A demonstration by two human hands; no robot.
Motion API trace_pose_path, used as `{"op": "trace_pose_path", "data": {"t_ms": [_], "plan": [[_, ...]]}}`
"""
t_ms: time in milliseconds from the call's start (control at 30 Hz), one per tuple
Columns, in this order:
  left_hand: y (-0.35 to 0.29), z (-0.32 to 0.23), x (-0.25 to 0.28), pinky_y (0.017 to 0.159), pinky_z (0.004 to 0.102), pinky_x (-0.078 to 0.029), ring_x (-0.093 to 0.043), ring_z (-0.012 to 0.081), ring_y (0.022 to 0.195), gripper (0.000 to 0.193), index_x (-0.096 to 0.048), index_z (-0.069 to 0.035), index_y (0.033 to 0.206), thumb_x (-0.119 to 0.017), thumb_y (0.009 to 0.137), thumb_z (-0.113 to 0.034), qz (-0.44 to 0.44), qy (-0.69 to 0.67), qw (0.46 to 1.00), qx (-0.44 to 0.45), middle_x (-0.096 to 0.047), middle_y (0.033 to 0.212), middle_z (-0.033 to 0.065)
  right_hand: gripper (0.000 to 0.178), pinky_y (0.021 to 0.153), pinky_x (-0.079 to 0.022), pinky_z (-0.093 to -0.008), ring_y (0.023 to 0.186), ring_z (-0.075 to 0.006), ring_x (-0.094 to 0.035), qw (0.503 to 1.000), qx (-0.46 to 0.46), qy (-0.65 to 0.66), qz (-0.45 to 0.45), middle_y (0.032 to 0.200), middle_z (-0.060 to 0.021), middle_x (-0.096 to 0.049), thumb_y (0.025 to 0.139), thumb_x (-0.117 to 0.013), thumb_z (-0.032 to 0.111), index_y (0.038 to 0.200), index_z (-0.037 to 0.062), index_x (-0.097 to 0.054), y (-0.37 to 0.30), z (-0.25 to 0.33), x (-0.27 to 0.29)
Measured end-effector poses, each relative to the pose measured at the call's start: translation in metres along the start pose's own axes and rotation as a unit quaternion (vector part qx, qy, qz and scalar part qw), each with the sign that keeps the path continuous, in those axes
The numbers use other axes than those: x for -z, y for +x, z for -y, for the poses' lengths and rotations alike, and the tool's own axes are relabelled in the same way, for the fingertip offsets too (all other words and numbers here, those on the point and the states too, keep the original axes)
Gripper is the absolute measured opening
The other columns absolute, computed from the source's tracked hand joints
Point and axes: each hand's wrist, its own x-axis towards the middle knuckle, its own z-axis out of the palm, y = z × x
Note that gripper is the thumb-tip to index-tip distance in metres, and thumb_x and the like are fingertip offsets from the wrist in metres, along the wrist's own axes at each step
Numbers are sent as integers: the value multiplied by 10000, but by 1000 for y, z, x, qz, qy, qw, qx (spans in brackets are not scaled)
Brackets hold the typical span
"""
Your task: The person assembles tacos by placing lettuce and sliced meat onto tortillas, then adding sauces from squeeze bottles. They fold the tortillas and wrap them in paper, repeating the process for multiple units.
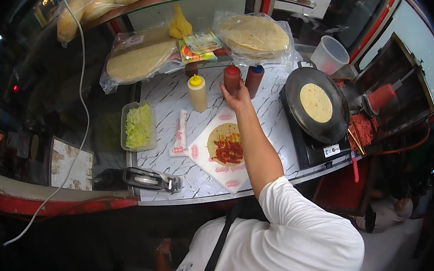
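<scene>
My right hand (pixel 238 99) is at the back of the counter (pixel 168 96), arm extended over the work. Its thumb lies on the near left side of a red squeeze bottle (pixel 232 78) and the fingers wrap its right side, closed around it; the bottle is held upright, red cap uppermost. Whether its base touches the counter I cannot tell. Low beside my torso, on the left, a dim patch of bare skin (pixel 162 249) is noted; I cannot tell whether it is my left hand, nor how the fingers of that hand stand.

The bottle is located between a cream bottle with a yellow cap (pixel 198 96), apart on its left, and a dark bottle with a blue cap (pixel 256 81), just beside it on the right.

Nearer to me, left of my forearm, a topped flatbread (pixel 224 146) lies open on a printed paper sheet (pixel 225 175); red sauce covers much of its near half. A folded paper sleeve (pixel 180 133) lies just left of the sheet. Farther left stands a clear tub (pixel 154 145) containing shredded lettuce (pixel 138 125). A black and metal implement (pixel 151 180) lies at the near left edge, kind undetermined.

To the right, a dark round pan (pixel 297 116) sits on a stove (pixel 307 154), bearing one plain flatbread (pixel 316 103). Bagged flatbreads (pixel 254 33) rest behind the bottles.
</scene>
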Motion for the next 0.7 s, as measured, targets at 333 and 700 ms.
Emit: {"op": "trace_pose_path", "data": {"t_ms": [333, 700], "plan": [[-23, -12, -8, 995, 469, -472, -584, 361, 1216, 571, -655, -48, 1213, -302, 1040, -461, 43, 15, 996, -78, -614, 1310, 210, 701, 793, -566, -412, 963, -264, -657, 560, 316, -761, 85, 1339, -208, -565, 694, -856, 139, 1291, 41, -501, -2, -112, 37], [71, -47, 14, 925, 495, -495, -627, 347, 1075, 355, -657, -75, 1155, -447, 981, -303, -4, 66, 986, -155, -656, 1188, 191, 597, 943, -536, -427, 1162, -264, -604, 926, 142, -314, 155, 1246, -151, -585, 802, -747, 55, 1333, 34, -474, -169, 33, -14]]}}
